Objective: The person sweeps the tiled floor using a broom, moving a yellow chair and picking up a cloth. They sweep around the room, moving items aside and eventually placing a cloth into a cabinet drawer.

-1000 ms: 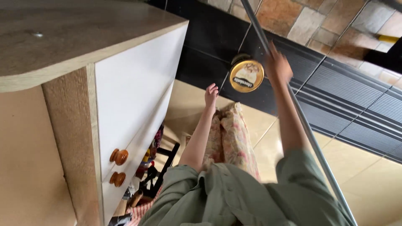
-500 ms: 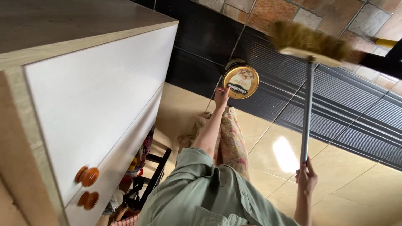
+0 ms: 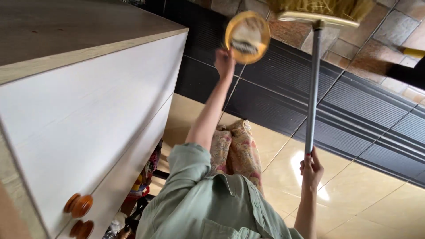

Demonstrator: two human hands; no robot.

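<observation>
At the far left stands a white cabinet (image 3: 102, 115) with a wood-grain top and 2 round orange knobs (image 3: 79, 206) low on its front. Under its near edge, a clutter of coloured items sits on a dark rack, too small to tell apart.

Next comes the left hand (image 3: 225, 62), arm stretched forward, fingers closed on the lower rim of a round gold tin (image 3: 247, 36). The tin is lifted off the ground and tilted so its lid faces the camera. It looks rigid and light, judging by the easy 1-handed pinch; its smooth metal wall is likely slippery, so a grip across the rim or around the side wall seems safer than fingertips on the edge. A drop would probably dent it.

Below the arm, a floral cloth (image 3: 239, 150) hangs by the green shirt.

To the right, the right hand (image 3: 311, 168) is wrapped around the lower end of a grey metal broom handle (image 3: 312, 88), whose straw-coloured bristle head (image 3: 321, 9) rests on the stone paving at the top of the view. The pole is stiff and long, best held near its middle for control.

The floor is glossy cream tile (image 3: 376, 208), probably slick, crossed by a dark ribbed strip (image 3: 354, 106), then rough stone beyond.
</observation>
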